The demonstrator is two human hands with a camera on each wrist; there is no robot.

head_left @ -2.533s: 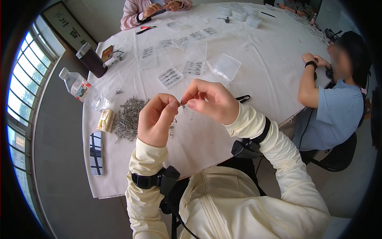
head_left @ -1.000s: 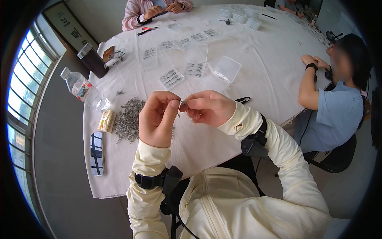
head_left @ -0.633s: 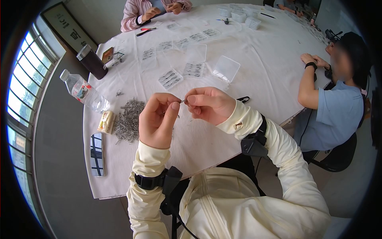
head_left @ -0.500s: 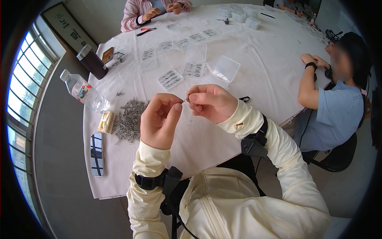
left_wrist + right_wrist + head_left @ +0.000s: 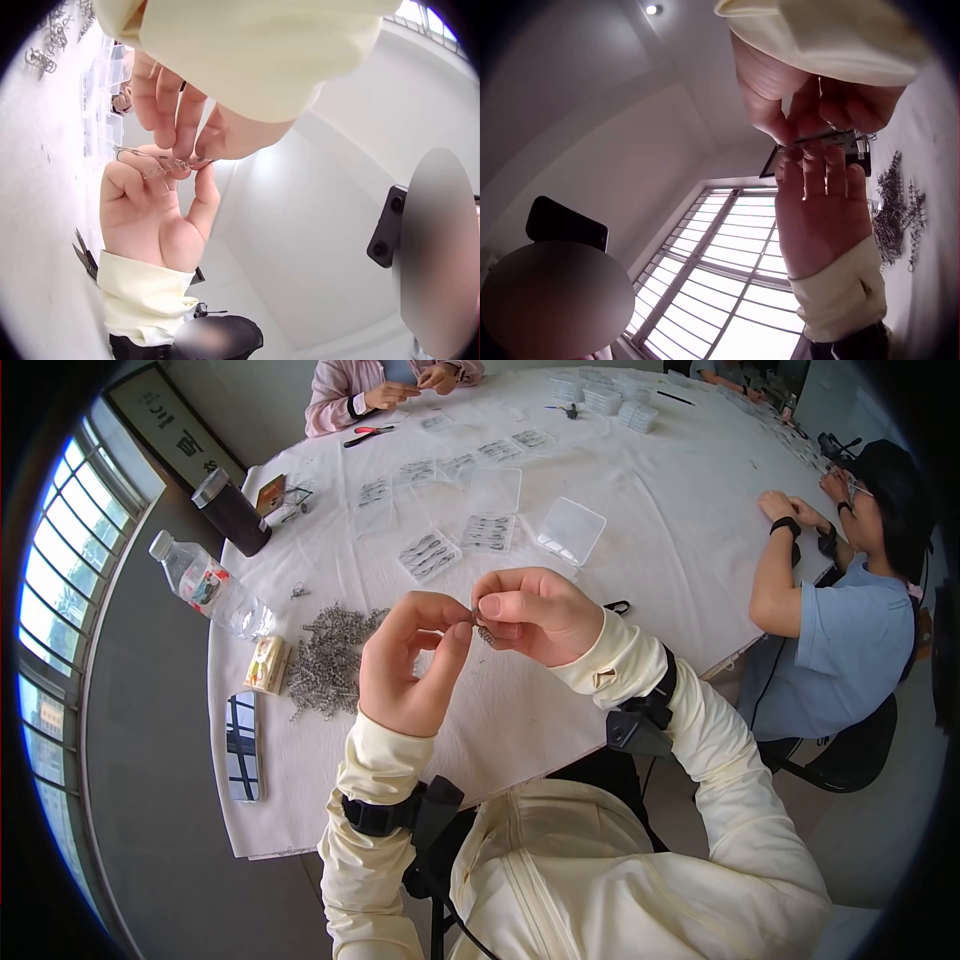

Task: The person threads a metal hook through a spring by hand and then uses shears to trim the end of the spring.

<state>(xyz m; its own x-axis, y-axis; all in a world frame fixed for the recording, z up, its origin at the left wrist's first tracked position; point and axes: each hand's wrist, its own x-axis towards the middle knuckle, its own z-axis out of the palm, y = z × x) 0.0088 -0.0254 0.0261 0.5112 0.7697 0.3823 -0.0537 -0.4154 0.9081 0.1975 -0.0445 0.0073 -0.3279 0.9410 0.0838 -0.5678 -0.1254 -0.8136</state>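
Over the near part of the table, my left hand [image 5: 415, 665] and right hand [image 5: 540, 615] meet fingertip to fingertip. Between them they pinch a small coiled wire piece [image 5: 484, 634], springlike and grey; its exact kind I cannot tell. The left wrist view shows the wire piece [image 5: 161, 169] as a thin strand with coils, running across the fingers of both hands. Left of my left hand lies a tangled heap of similar coiled wire pieces [image 5: 325, 660]. Beyond the hands, an open clear plastic box [image 5: 430, 554] holds rows of dark metal pieces.
More clear boxes [image 5: 488, 532] and an empty-looking lid [image 5: 571, 530] lie further back. At left are a plastic bottle [image 5: 205, 585], a dark flask [image 5: 232, 512], a tissue pack [image 5: 266, 664] and a phone [image 5: 243, 745]. Pliers [image 5: 368, 435] lie far off; other people sit round the table.
Both hands have shifted slightly right, and the right hand has turned while keeping its pinch. The coiled end of the wire piece now shows below the right fingertips.
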